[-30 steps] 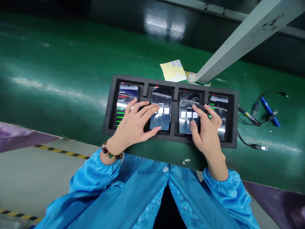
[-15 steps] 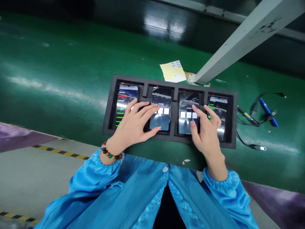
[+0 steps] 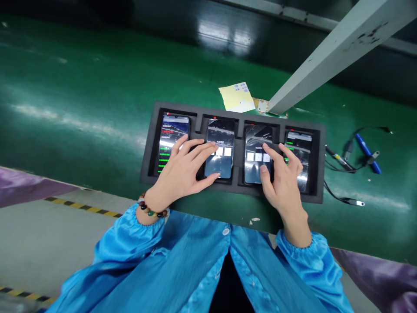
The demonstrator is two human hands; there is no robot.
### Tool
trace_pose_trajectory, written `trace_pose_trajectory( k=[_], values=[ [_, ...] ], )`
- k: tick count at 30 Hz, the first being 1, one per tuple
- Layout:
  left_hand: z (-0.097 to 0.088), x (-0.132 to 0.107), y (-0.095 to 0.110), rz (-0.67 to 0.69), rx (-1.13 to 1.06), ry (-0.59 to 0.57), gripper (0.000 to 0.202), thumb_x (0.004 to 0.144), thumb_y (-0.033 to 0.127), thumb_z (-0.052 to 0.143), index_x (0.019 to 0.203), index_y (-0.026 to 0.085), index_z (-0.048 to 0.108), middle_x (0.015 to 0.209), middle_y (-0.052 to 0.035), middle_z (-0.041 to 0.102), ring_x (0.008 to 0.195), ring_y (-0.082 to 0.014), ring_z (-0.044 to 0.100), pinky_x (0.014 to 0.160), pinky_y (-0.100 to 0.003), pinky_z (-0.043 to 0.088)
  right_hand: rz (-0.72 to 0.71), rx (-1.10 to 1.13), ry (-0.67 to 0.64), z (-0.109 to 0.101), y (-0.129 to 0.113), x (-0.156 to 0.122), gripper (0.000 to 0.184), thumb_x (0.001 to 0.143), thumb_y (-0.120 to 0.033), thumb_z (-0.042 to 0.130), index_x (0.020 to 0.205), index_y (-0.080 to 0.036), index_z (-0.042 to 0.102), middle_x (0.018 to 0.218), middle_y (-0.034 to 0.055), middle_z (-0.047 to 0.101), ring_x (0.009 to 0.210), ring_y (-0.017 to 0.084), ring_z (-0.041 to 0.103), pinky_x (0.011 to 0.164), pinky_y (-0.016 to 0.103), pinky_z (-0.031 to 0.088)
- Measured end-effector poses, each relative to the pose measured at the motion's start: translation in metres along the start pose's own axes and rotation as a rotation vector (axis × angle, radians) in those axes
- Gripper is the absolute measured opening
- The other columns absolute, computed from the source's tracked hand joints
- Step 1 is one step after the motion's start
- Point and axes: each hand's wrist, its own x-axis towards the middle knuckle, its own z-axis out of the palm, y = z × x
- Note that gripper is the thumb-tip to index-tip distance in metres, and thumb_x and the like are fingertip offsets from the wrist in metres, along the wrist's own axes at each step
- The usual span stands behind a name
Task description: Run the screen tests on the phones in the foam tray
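Observation:
A black foam tray point(image 3: 321, 165) lies on the green conveyor belt point(image 3: 81, 100) and holds several lit phones side by side. My left hand point(image 3: 184, 169) rests open over the tray, its fingers spread across the leftmost phone point(image 3: 171, 141) and the second phone point(image 3: 221, 145), with the thumb at that phone's lower edge. My right hand point(image 3: 282, 178) is open too. Its fingertips touch the third phone point(image 3: 256, 150) near three white squares on the screen, and its other fingers lie over the rightmost phone point(image 3: 301, 145).
A yellow sticky note point(image 3: 236, 96) lies just behind the tray beside the foot of a slanted grey metal beam point(image 3: 325, 52). Black cables with plugs point(image 3: 342, 163) and a blue pen point(image 3: 368, 152) lie to the right. A grey floor with yellow-black tape point(image 3: 84, 209) shows at the lower left.

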Motion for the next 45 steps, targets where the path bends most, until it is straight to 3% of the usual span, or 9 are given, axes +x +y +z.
trace_pose_trajectory(
  k=[8, 12, 17, 23, 28, 30, 38, 42, 45],
  values=[
    [-0.001, 0.000, 0.001, 0.015, 0.025, 0.005, 0.067, 0.104, 0.055, 0.070, 0.163, 0.028, 0.054, 0.159, -0.0085, 0.069, 0.150, -0.0387, 0.057, 0.139, -0.066, 0.023, -0.012, -0.007, 0.016, 0.000, 0.002, -0.001, 0.054, 0.113, -0.034, 0.047, 0.166, -0.029, 0.047, 0.164, 0.0128, 0.061, 0.164, 0.036, 0.044, 0.129, 0.063, 0.037],
    [0.005, 0.011, 0.012, 0.042, 0.068, 0.013, 0.066, 0.103, 0.062, 0.070, 0.158, 0.028, 0.060, 0.170, -0.0141, 0.057, 0.155, -0.0405, 0.053, 0.138, -0.068, 0.025, -0.034, 0.044, 0.191, 0.001, 0.006, -0.006, 0.044, 0.111, -0.030, 0.051, 0.153, -0.030, 0.062, 0.148, 0.0099, 0.074, 0.154, 0.033, 0.057, 0.126, 0.059, 0.042],
    [0.004, 0.018, 0.017, 0.040, 0.071, 0.004, 0.061, 0.106, 0.066, 0.064, 0.157, 0.033, 0.059, 0.180, -0.0115, 0.044, 0.163, -0.0377, 0.044, 0.139, -0.068, 0.024, -0.062, 0.073, 0.327, 0.004, 0.010, -0.010, 0.031, 0.109, -0.022, 0.053, 0.130, -0.029, 0.075, 0.125, 0.0052, 0.084, 0.137, 0.030, 0.071, 0.124, 0.058, 0.046],
    [-0.028, -0.019, -0.032, -0.350, 0.102, 0.289, 0.053, 0.109, 0.058, 0.063, 0.157, 0.035, 0.060, 0.173, -0.0090, 0.051, 0.161, -0.0401, 0.048, 0.136, -0.070, 0.031, 0.005, 0.122, 0.373, 0.005, 0.011, -0.009, 0.031, 0.112, -0.031, 0.052, 0.128, -0.024, 0.077, 0.123, 0.0095, 0.083, 0.133, 0.033, 0.072, 0.117, 0.059, 0.052],
    [-0.030, -0.053, -0.068, -0.568, -0.096, 0.339, 0.063, 0.111, 0.063, 0.060, 0.161, 0.024, 0.058, 0.159, -0.0109, 0.061, 0.138, -0.0347, 0.067, 0.120, -0.061, 0.054, -0.006, 0.159, 0.343, 0.005, 0.013, -0.009, 0.031, 0.112, -0.031, 0.053, 0.132, -0.025, 0.076, 0.126, 0.0093, 0.083, 0.136, 0.033, 0.070, 0.118, 0.060, 0.051],
    [-0.026, -0.058, -0.070, -0.556, -0.166, 0.365, 0.060, 0.110, 0.061, 0.061, 0.159, 0.026, 0.060, 0.150, -0.0104, 0.068, 0.125, -0.0302, 0.072, 0.112, -0.056, 0.060, -0.017, 0.173, 0.340, 0.003, 0.016, -0.008, 0.031, 0.112, -0.029, 0.053, 0.132, -0.025, 0.076, 0.127, 0.0092, 0.082, 0.136, 0.033, 0.070, 0.118, 0.061, 0.052],
    [-0.026, -0.073, -0.071, -0.387, -0.239, 0.336, 0.031, 0.112, 0.048, 0.061, 0.127, 0.032, 0.081, 0.155, -0.0079, 0.064, 0.140, -0.0313, 0.067, 0.122, -0.058, 0.055, -0.079, 0.181, 0.330, -0.003, 0.014, -0.002, 0.030, 0.111, -0.024, 0.056, 0.133, -0.026, 0.077, 0.126, 0.0090, 0.082, 0.135, 0.034, 0.071, 0.118, 0.064, 0.052],
    [-0.025, -0.087, -0.076, -0.305, -0.349, 0.300, 0.030, 0.112, 0.046, 0.060, 0.130, 0.033, 0.080, 0.169, -0.0057, 0.054, 0.135, -0.0296, 0.070, 0.123, -0.058, 0.056, -0.191, 0.223, 0.222, 0.007, -0.009, 0.002, 0.034, 0.109, -0.020, 0.060, 0.138, -0.026, 0.075, 0.128, 0.0087, 0.082, 0.138, 0.033, 0.070, 0.120, 0.063, 0.052],
    [-0.021, -0.090, -0.078, -0.306, -0.388, 0.347, 0.039, 0.109, 0.044, 0.067, 0.147, 0.035, 0.069, 0.169, -0.0078, 0.055, 0.153, -0.0326, 0.059, 0.131, -0.059, 0.049, -0.216, 0.225, 0.216, 0.013, -0.019, 0.004, 0.034, 0.107, -0.018, 0.062, 0.138, -0.025, 0.075, 0.128, 0.0096, 0.082, 0.137, 0.033, 0.070, 0.119, 0.062, 0.051]
  ],
)
